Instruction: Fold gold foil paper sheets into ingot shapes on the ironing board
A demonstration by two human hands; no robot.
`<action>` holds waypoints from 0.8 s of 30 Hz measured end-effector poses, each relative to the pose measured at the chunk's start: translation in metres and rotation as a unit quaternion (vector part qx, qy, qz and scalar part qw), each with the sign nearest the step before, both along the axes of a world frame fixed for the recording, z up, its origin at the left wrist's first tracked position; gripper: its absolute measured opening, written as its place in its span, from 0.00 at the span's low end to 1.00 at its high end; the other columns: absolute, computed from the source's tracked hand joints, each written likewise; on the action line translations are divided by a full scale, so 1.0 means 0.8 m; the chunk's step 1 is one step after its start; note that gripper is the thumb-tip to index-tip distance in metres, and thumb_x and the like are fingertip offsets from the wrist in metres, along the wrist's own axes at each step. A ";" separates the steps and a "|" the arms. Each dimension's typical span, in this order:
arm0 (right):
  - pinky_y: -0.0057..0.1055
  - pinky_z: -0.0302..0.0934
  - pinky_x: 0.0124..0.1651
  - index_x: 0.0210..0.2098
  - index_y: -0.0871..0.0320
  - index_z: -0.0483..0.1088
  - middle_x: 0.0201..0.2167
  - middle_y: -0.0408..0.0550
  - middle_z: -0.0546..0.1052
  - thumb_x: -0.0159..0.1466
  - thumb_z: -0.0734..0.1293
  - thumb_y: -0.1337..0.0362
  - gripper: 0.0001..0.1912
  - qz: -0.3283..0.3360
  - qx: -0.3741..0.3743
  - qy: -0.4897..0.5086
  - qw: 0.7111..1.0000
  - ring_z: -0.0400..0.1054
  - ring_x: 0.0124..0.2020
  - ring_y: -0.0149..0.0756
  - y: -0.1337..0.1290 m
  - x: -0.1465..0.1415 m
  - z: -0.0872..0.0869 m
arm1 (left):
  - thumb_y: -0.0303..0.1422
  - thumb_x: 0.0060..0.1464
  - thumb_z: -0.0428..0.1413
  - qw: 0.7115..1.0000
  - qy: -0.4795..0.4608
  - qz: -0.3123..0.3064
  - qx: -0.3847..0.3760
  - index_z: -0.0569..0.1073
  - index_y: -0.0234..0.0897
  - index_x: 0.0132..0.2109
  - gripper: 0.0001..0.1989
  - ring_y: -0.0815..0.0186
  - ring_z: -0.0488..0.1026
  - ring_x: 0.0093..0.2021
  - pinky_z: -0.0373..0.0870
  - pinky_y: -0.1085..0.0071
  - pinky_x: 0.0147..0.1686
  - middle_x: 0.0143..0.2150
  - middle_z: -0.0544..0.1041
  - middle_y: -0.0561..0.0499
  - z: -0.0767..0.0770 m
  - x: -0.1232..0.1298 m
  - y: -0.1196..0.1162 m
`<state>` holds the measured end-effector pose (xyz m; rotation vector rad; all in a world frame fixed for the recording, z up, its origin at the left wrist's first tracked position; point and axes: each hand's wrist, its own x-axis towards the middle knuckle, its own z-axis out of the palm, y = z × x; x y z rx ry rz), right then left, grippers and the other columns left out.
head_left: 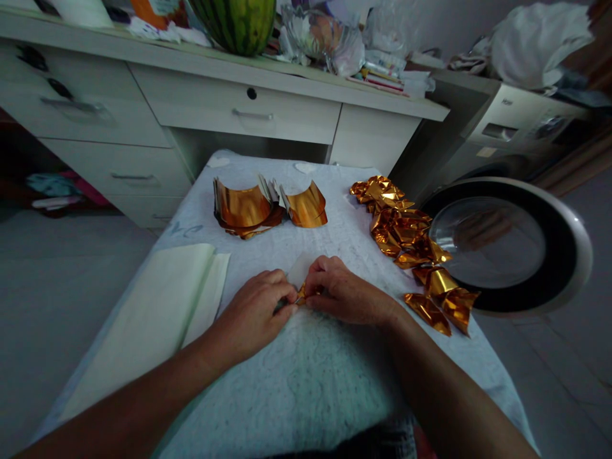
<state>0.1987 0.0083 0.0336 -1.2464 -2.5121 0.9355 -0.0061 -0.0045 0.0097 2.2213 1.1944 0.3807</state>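
Observation:
A small piece of gold foil paper (301, 294) with a pale sheet edge standing up behind it is between both hands at the middle of the cloth-covered table. My left hand (265, 306) pinches its left side with thumb and fingers. My right hand (339, 290) grips its right side, fingers bent. Beyond the hands lie two stacks of curled gold sheets, a larger one (243, 207) and a smaller one (307, 207). To the right, a row of folded gold foil pieces (401, 226) runs along the table edge.
A pale folded sheet (143, 312) lies at the left under my left forearm. Behind the table stands a white drawer desk (287, 115) bearing a watermelon (236, 25) and plastic bags. An open washing machine door (502, 245) stands at the table's right edge.

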 end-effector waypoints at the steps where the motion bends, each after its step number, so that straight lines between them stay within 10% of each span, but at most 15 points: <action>1: 0.38 0.56 0.51 0.35 0.59 0.74 0.42 0.50 0.68 0.63 0.67 0.70 0.03 -0.005 0.002 -0.004 1.000 0.60 0.45 0.39 0.000 0.000 -0.001 | 0.29 0.56 0.54 1.000 -0.001 -0.001 -0.005 0.73 0.37 0.32 0.06 0.62 0.69 0.40 0.63 0.65 0.41 0.34 0.69 0.52 0.001 0.000 0.000; 24: 0.34 0.52 0.46 0.27 0.61 0.70 0.34 0.47 0.68 0.62 0.65 0.71 0.08 -0.068 0.041 -0.044 0.996 0.59 0.39 0.35 -0.003 -0.018 -0.008 | 0.30 0.58 0.53 0.995 0.060 0.054 0.051 0.72 0.38 0.29 0.10 0.61 0.68 0.38 0.64 0.64 0.39 0.32 0.70 0.50 -0.001 0.011 -0.004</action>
